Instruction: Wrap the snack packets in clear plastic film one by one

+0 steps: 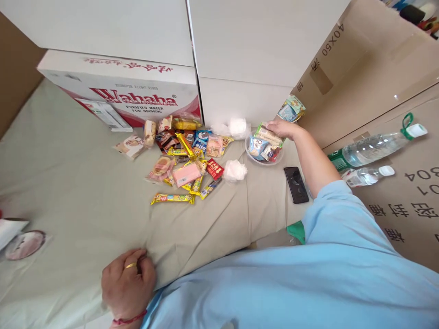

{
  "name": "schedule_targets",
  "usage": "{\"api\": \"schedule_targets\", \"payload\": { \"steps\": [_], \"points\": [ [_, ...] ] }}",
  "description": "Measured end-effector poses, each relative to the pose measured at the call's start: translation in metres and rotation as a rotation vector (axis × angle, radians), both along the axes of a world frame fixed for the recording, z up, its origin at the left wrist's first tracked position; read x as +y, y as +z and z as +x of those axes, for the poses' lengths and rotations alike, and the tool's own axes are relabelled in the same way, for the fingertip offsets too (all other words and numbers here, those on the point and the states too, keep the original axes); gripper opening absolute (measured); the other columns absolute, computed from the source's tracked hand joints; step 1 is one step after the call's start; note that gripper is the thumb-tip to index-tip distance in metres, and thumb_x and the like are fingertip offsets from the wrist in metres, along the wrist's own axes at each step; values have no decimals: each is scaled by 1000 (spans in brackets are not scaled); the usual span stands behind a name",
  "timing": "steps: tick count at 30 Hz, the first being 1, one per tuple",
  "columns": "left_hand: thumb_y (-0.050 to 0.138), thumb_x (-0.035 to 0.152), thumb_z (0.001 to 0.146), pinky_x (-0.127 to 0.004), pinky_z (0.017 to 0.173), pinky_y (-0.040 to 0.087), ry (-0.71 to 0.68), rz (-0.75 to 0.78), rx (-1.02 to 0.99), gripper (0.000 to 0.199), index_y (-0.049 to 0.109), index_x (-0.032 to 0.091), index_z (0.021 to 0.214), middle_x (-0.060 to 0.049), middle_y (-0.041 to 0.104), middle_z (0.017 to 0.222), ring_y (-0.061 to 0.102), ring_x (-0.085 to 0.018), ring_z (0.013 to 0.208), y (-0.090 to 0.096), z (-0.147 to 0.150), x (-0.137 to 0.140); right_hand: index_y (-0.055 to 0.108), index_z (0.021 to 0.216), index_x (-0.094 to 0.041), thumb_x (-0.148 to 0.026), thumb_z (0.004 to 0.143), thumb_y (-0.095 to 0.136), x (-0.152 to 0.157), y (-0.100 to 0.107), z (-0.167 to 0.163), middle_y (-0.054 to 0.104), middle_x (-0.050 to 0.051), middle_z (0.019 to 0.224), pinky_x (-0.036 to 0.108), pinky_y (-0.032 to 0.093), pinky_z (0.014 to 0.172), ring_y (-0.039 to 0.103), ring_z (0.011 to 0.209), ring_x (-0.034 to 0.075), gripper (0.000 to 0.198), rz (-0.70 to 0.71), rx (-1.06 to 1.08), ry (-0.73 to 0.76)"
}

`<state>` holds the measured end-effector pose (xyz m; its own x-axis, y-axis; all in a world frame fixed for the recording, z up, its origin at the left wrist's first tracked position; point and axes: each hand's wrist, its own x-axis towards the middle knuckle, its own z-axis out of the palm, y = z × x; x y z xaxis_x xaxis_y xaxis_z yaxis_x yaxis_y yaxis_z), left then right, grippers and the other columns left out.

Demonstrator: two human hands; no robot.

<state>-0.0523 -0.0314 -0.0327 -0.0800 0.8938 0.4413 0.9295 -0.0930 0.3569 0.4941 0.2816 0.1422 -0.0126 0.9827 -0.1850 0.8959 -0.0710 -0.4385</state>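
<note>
Over a clear round plastic tub (264,162), my right hand (285,129) has its fingers closed on a green-edged snack packet (269,135). Inside the tub lie a blue and white packet (257,147) and a dark red one (272,153). My left hand (128,283), with a ring on one finger, rests as a fist at the near edge of the cloth-covered surface; nothing shows in it. Between the hands is a loose pile of wrapped snacks, among them a pink packet (187,174), a red packet (215,168) and several yellow sticks (172,198).
A black phone (296,185) lies right of the tub. Two white wrapped bundles (235,171) sit left of it. Behind stands a Wahaha water carton (130,91). Cardboard boxes (387,91) and two plastic bottles (373,148) are at the right. Another snack-filled container (291,108) stands behind my right hand.
</note>
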Motion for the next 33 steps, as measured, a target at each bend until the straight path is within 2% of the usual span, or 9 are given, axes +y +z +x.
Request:
{"api": "schedule_targets", "payload": {
  "steps": [2,5,9,13,17,23,28,30,33],
  "points": [
    [60,24,79,-48,87,55,8,3,30,14,71,23,87,-8,74,89,68,-29,87,-1,0,0,79,95,-22,-41,102,57,5,-12,-4,79,3,93,26,49,75,65,76,17,30,-189,4,106],
    [58,24,79,-50,87,55,33,5,39,14,70,24,87,-7,73,91,67,-30,87,-1,3,0,78,91,-21,-53,101,55,6,-23,-11,74,2,82,27,43,72,61,73,18,41,-199,-134,215],
    [59,24,77,-50,87,56,70,-8,3,13,69,25,85,-6,71,88,66,-30,88,2,6,0,78,106,-20,-51,96,61,-4,-29,-22,72,3,93,27,40,77,58,84,18,36,33,-207,235],
    [58,21,80,-50,87,55,27,-2,64,13,69,24,87,-7,72,89,67,-30,89,4,7,0,78,91,-18,-52,92,66,-13,-30,-27,70,9,104,31,38,82,55,98,23,36,322,-273,199],
    [58,19,83,-45,82,54,-10,71,105,12,69,22,88,-8,72,89,66,-28,85,7,8,2,73,82,-16,-42,104,46,-19,-34,-29,67,7,85,31,36,75,56,80,21,44,274,-263,177],
    [59,14,84,-43,83,52,-71,104,159,14,68,19,93,-11,74,93,67,-28,87,12,10,3,73,97,-14,-28,102,45,-25,-35,-34,69,15,98,37,40,90,57,92,27,32,264,-384,236],
    [59,14,84,-44,85,53,-55,103,113,16,68,22,95,-8,74,95,68,-27,89,7,9,0,72,100,-17,-35,105,41,-58,-10,-65,67,14,103,38,42,91,57,99,28,36,541,-285,200],
    [59,14,85,-44,85,53,-70,106,93,16,67,23,96,-7,74,96,68,-27,89,6,9,0,72,100,-18,-34,105,43,-84,-12,-92,67,12,102,35,44,86,59,95,26,33,484,-227,278],
    [60,13,85,-43,86,52,-97,114,72,15,68,21,96,-9,74,97,68,-27,90,6,8,-1,72,110,-18,-23,96,56,-122,-34,-135,70,12,108,32,45,81,63,93,24,22,152,-295,399]
  ]
}}
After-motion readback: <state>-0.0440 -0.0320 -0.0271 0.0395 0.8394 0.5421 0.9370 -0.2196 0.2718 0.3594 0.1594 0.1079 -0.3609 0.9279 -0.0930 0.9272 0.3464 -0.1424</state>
